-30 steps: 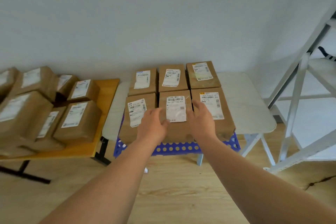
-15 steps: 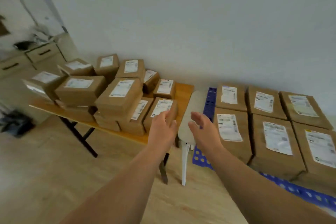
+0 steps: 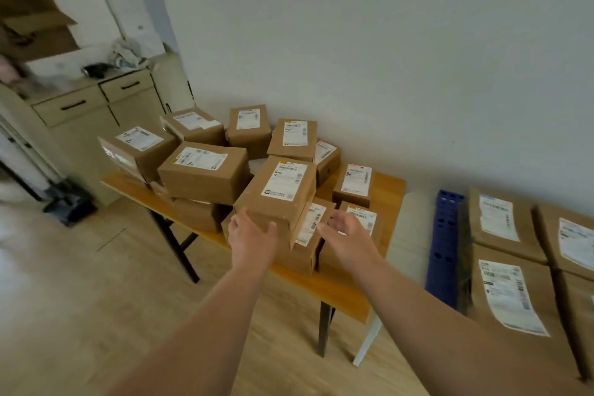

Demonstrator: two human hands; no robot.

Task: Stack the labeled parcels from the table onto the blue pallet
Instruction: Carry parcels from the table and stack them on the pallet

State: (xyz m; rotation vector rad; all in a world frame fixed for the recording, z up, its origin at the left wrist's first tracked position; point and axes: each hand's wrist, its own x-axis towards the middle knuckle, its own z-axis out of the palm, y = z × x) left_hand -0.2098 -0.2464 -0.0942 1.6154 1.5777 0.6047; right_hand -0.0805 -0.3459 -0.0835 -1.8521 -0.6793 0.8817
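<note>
Pick-up step: left hand (image 3: pixel 254 235) touches the parcel (image 3: pixel 276 193), right hand (image 3: pixel 345 235) spread at its 3 o'clock; next, clasp, carry to pallet (image 3: pixel 445 241).

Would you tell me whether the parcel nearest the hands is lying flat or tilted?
Tilted: the parcel rests askew on lower boxes, its near corner overhanging.

We see brown labeled parcels (image 3: pixel 279 190) heaped on the wooden table (image 3: pixel 347 289). Right of the table, more parcels (image 3: pixel 508 296) lie flat on the blue pallet (image 3: pixel 445 247).

Home packing room: labeled parcels (image 3: pixel 279 190), drawer cabinet (image 3: pixel 96 100).
</note>
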